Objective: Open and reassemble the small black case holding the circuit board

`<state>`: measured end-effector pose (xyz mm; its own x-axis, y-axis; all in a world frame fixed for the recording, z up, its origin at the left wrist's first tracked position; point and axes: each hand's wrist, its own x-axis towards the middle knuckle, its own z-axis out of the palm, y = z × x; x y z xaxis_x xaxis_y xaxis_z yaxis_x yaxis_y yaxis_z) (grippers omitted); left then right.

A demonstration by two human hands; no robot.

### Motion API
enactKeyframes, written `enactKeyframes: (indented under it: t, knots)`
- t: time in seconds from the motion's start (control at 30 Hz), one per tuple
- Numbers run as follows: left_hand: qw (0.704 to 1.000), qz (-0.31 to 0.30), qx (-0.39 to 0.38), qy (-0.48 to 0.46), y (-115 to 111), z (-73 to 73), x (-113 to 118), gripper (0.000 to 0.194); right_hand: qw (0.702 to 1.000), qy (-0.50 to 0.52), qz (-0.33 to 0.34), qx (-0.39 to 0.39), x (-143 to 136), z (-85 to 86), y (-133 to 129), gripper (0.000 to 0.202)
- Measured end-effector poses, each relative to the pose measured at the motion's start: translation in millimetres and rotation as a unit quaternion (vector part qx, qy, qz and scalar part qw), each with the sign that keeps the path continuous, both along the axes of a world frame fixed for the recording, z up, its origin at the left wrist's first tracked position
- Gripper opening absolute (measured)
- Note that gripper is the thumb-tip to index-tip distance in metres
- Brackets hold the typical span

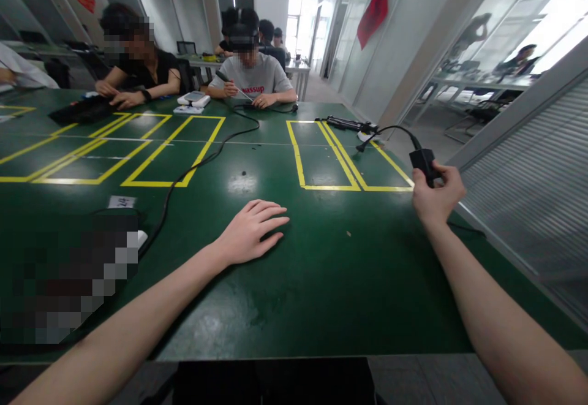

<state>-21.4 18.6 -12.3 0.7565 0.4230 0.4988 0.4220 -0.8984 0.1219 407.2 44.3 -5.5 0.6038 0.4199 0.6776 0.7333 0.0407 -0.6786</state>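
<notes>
Adapter [421, 161] sits gripped in the right hand [438, 193], long axis eleven to five o'clock, plug [361, 147] toward nine; from the empty, loosely spread left hand [252, 230] at the worktop [312, 307], it lies farther, toward two.

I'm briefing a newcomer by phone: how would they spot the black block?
At the right side of the green table, find the camera wearer's right hand. The black block is in its grip, a cord leaving its top. Unlike the long cable lying on the table, it is held.
</notes>
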Motion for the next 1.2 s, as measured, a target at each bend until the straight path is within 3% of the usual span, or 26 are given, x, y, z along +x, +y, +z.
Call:
enactKeyframes:
  t: [0.2, 0.4, 0.53, 1.0, 1.2]
  knots:
    - [1.0, -0.001, 0.0, 0.002, -0.5, -0.5, -0.4, 0.03, 0.999, -0.012, -0.017, -0.044, -2.4, -3.6, -5.3, 0.028]
    - [1.0, 0.001, -0.003, 0.007, -0.7, -0.8, 0.4, 0.03, 0.974, 0.002, -0.013, -0.228, 7.1, -21.9, 5.8, 0.033]
    - [1.0, 0.005, -0.006, 0.009, -0.6, -1.4, 0.8, 0.03, 0.963, -0.013, 0.013, -0.268, 12.9, -26.0, 8.2, 0.039]
    - [1.0, 0.002, -0.013, 0.019, -2.3, -1.2, 0.6, 0.03, 0.918, 0.128, -0.009, -0.374, -2.0, 7.3, -7.2, 0.043]
    - [0.999, 0.007, -0.029, 0.03, -2.1, -1.1, 0.7, 0.03, 0.909, 0.108, -0.028, -0.402, -5.5, 11.9, -6.8, 0.049]
